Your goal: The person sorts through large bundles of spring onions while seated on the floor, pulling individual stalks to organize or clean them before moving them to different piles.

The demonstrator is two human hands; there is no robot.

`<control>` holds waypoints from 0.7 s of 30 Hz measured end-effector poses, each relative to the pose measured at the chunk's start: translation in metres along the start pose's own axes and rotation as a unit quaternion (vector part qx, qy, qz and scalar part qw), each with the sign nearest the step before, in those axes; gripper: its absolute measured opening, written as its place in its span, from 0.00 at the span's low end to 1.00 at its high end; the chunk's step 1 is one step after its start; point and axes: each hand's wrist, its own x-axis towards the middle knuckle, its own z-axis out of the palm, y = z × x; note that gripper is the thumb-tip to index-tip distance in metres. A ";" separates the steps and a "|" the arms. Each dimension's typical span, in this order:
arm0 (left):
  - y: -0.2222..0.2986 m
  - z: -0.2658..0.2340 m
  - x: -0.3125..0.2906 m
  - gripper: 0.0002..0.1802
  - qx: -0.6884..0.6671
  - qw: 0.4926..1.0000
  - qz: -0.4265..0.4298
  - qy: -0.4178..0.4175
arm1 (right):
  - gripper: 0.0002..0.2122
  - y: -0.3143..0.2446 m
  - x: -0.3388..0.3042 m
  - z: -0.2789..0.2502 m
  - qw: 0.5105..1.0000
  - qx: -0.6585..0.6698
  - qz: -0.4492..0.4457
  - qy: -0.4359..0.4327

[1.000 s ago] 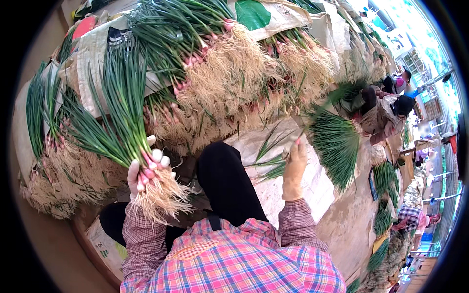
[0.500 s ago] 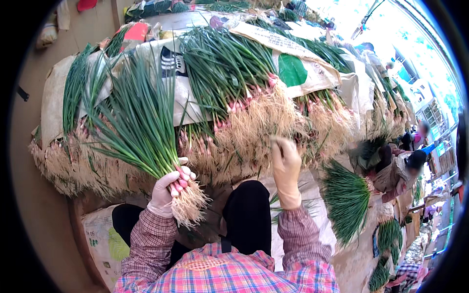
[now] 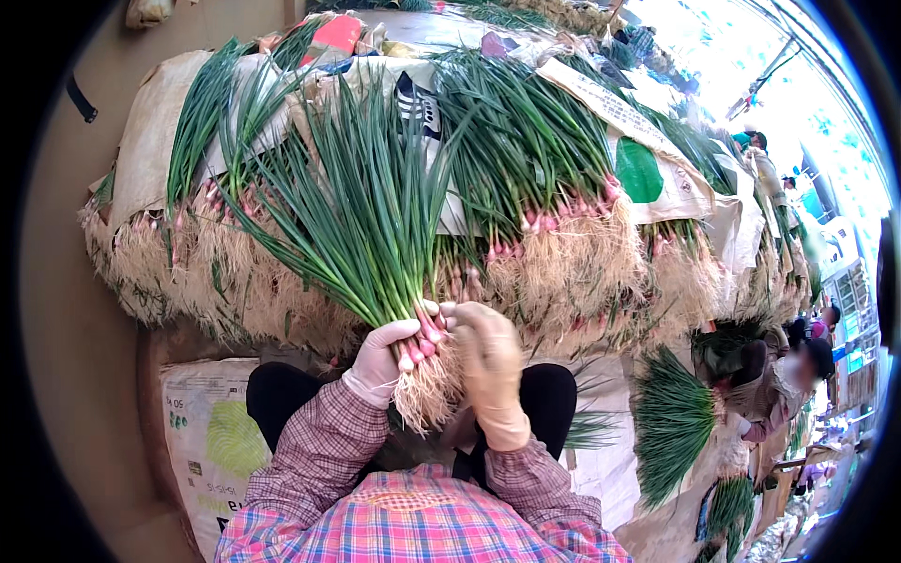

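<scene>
My left hand (image 3: 374,362), in a pale glove, is closed around a bunch of spring onions (image 3: 377,225) just above my lap. The long green leaves fan out away from me; pink bulbs and tangled pale roots hang on the near side of the grip. My right hand (image 3: 490,366), in a tan glove, is at the right side of the bulbs, its fingertips beside or on them. Motion blurs its fingers, so whether it grips anything is unclear. Just beyond lies a wide heap of spring onions (image 3: 526,141), roots facing me.
Printed sacks (image 3: 671,155) lie over and between the heaped bunches. A folded white sack (image 3: 211,413) is on the floor at left, by a brown wall (image 3: 66,253). On the right, another person (image 3: 779,394) crouches beside a fanned bunch of spring onions (image 3: 674,422).
My right hand has come left from beside the heap to the bulbs of the held bunch. The view has shifted, and the bunch stays in my left hand.
</scene>
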 end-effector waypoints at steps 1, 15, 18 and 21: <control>0.001 0.002 -0.003 0.19 -0.014 1.000 0.004 0.018 | 0.13 0.004 -0.006 0.000 0.986 0.109 0.129 0.019; -0.005 -0.016 -0.008 0.17 -0.030 0.999 -0.029 0.003 | 0.03 0.032 0.031 0.058 0.792 0.484 0.367 -0.058; -0.005 -0.008 -0.008 0.15 -0.060 0.997 -0.036 -0.011 | 0.04 0.037 0.040 0.061 0.947 0.169 0.261 0.085; 0.000 -0.009 -0.016 0.15 0.019 1.000 -0.014 -0.009 | 0.09 0.046 0.034 0.046 0.980 -0.158 0.020 -0.119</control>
